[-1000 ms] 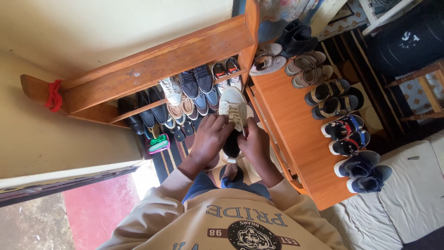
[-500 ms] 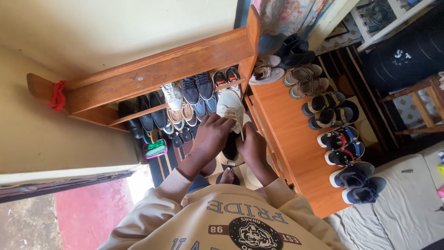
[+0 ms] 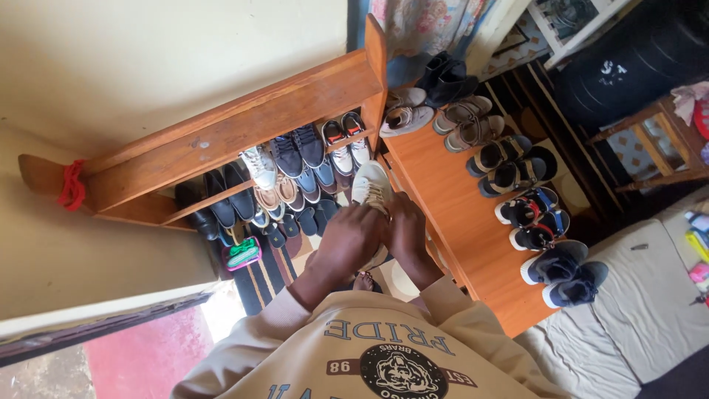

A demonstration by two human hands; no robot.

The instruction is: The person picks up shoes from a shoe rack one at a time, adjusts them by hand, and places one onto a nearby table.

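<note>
Both of my hands hold one cream-white lace-up sneaker in front of me, toe pointing away. My left hand wraps over its near part and my right hand grips its right side by the laces. The sneaker hangs just in front of a wooden shoe rack, whose shelves carry several dark and white shoes. My bare foot shows below the hands.
An orange wooden surface on the right bears a row of sandals and dark blue sneakers. A striped mat lies on the floor. A green and pink item sits under the rack. A grey cushion lies far right.
My hands have closed further over the sneaker, covering most of its opening. The view has shifted, so everything sits slightly more to the left.
</note>
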